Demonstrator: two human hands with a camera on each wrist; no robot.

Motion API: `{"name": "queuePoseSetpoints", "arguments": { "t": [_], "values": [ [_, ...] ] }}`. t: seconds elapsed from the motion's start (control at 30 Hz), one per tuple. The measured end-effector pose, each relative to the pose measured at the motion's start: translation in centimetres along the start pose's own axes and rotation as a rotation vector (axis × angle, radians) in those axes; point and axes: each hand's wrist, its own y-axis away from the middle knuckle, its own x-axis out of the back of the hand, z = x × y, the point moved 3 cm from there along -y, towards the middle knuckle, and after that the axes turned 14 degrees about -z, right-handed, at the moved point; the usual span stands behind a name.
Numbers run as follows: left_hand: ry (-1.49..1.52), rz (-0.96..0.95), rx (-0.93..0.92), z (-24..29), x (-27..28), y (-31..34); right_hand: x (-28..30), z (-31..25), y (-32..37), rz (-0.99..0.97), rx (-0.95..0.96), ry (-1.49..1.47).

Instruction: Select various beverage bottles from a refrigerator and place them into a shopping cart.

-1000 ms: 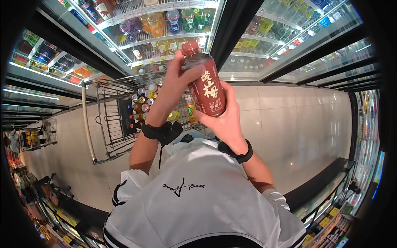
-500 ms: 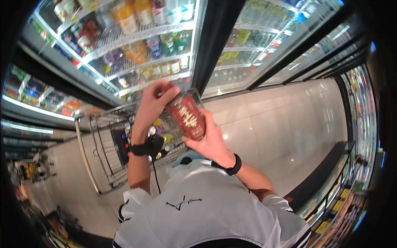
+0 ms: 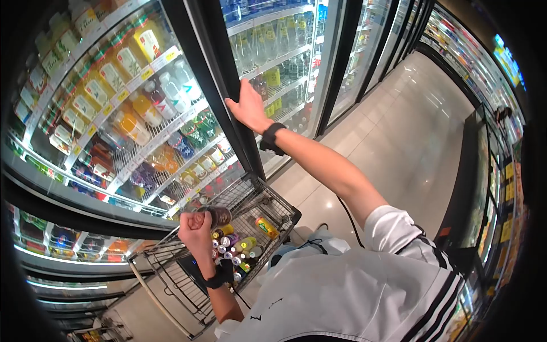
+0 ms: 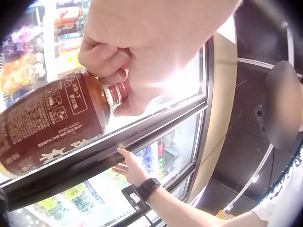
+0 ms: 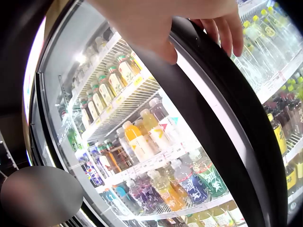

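In the head view my left hand [image 3: 195,231] holds a bottle of sour plum drink [image 3: 221,216] low over the shopping cart. Up close in the left wrist view, its fingers and thumb grip the red cap, and the bottle [image 4: 52,123] with its dark red label lies tilted sideways. My right hand [image 3: 250,108] is stretched forward to the black door frame [image 3: 213,62] of the drinks cooler. Seen from the right wrist, the thumb is on one side of this frame [image 5: 199,123] and the loosely extended fingers [image 5: 232,35] are past its other edge.
The wire cart [image 3: 296,215] stands below my hands, close to the cooler, with several cans and bottles and a yellow can [image 3: 266,227] inside. Lit shelves [image 3: 128,94] of bottled drinks line the left. Tiled floor [image 3: 393,137] stretches along the aisle, with a dark-edged display case [image 3: 464,182] opposite.
My right hand has let go of the bottle and moved up to the cooler door frame. The left hand has lowered the bottle toward the cart, and the view has turned.
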Motion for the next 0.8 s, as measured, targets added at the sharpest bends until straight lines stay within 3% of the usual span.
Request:
{"name": "queuePoseSetpoints", "arguments": {
  "t": [0.07,0.13,0.23,0.4,0.47,0.53,0.63,0.67,0.7,0.73,0.8],
  "values": [
    [0.216,-0.005,0.014,-1.1,0.8,0.9,-0.4,-0.4,-1.9,0.016,-0.107,-0.109],
    [0.274,-0.019,0.013,0.1,1.2,1.8,-0.3,0.8,-3.0,0.030,-0.086,-0.112],
    [-0.032,-0.113,-0.052,2.4,1.1,3.9,0.3,1.7,-3.5,0.018,-0.056,-0.148],
    [-0.150,-0.099,-0.102,4.5,0.8,5.8,1.7,1.1,-1.2,0.066,-0.080,-0.288],
    [-0.067,-0.067,-0.100,3.7,0.8,6.0,2.9,2.0,1.6,0.165,0.019,-0.447],
    [-0.028,-0.097,-0.076,4.9,0.5,5.4,3.5,5.1,4.7,0.114,0.015,-0.661],
    [-0.013,-0.141,-0.104,6.1,-1.3,3.4,10.0,7.0,11.1,0.078,-0.007,-0.791],
    [0.001,-0.160,-0.131,6.5,-2.3,2.2,12.2,7.4,13.3,0.092,-0.039,-0.962],
    [-0.004,-0.165,-0.136,6.5,-3.2,0.8,13.7,9.1,15.5,0.129,-0.095,-1.212],
    [0.114,-0.207,-0.067,6.1,-4.6,-0.7,16.3,8.1,17.9,0.286,-0.342,-1.441],
    [0.336,-0.288,0.018,5.5,-8.4,-4.0,19.7,11.2,21.5,0.499,-0.292,-1.369]
  ]
}}
